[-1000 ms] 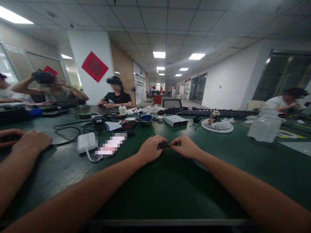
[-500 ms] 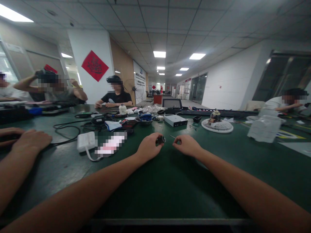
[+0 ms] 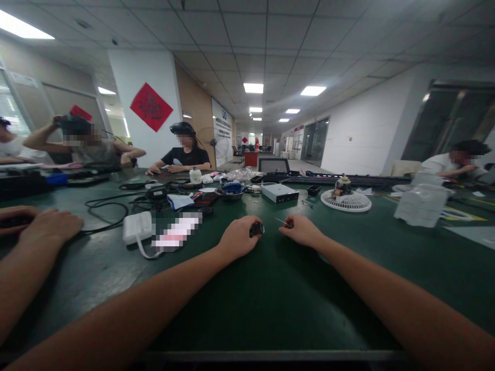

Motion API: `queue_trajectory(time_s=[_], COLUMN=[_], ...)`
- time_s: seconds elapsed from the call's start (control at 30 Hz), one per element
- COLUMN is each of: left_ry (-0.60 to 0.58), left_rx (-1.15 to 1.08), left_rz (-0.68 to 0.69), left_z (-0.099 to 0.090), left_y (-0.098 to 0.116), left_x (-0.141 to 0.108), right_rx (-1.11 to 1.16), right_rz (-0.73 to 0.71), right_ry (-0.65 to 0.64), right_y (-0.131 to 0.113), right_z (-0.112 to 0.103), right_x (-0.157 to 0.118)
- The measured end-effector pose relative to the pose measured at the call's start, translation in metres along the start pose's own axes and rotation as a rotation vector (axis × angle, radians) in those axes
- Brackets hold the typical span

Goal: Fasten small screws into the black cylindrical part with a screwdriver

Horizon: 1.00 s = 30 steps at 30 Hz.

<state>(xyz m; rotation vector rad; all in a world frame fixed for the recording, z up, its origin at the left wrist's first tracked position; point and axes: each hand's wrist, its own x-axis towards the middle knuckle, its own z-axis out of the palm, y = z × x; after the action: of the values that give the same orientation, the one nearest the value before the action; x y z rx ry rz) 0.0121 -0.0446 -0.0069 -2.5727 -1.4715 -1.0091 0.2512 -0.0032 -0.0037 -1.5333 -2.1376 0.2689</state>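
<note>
Near the middle of the green table (image 3: 270, 299), my left hand (image 3: 240, 236) is closed around a small dark round part (image 3: 256, 230) with a shiny rim that faces right. Just to the right of it, my right hand (image 3: 299, 230) pinches a thin metal rod (image 3: 281, 222), whose tip points left and up toward the dark part. The rod and the part are apart, with a short gap between them. Both hands are low over the tabletop. What the dark part is cannot be made out.
Beyond my hands are a grey box (image 3: 280, 192), a blue item in a bowl (image 3: 231, 188) and a white fan grille (image 3: 345, 200). A white adapter (image 3: 138, 228) and black cables lie left. Another person's hands (image 3: 50, 226) rest at far left. Clear plastic (image 3: 421, 205) stands right.
My right hand has shifted slightly right, and more of the rod shows. The dark part has turned slightly in my left hand. Across the table, a person's raised arm has come down.
</note>
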Motion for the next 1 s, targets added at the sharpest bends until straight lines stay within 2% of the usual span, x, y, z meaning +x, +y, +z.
queue_trajectory(time_s=[0.17, 0.27, 0.4, 0.63, 1.0], left_ry=[-0.026, -0.054, -0.1, -0.135, -0.218], left_rx=[-0.002, -0.02, -0.026, -0.023, -0.064], left_rz=[0.009, 0.04, 0.122, 0.173, 0.304], left_z=[0.0, -0.001, -0.003, -0.009, -0.013], left_y=[0.001, 0.003, 0.006, 0.012, 0.009], left_x=[0.0, -0.001, -0.002, -0.002, -0.001], right_rx=[0.278, 0.298, 0.271, 0.292, 0.162], right_rz=[-0.125, -0.173, -0.273, -0.183, -0.235], right_ry=[0.015, -0.023, 0.008, 0.006, 0.012], right_y=[-0.011, -0.017, -0.024, -0.028, -0.03], right_z=[0.003, 0.003, 0.001, -0.002, -0.003], right_x=[-0.004, -0.008, -0.013, -0.015, -0.02])
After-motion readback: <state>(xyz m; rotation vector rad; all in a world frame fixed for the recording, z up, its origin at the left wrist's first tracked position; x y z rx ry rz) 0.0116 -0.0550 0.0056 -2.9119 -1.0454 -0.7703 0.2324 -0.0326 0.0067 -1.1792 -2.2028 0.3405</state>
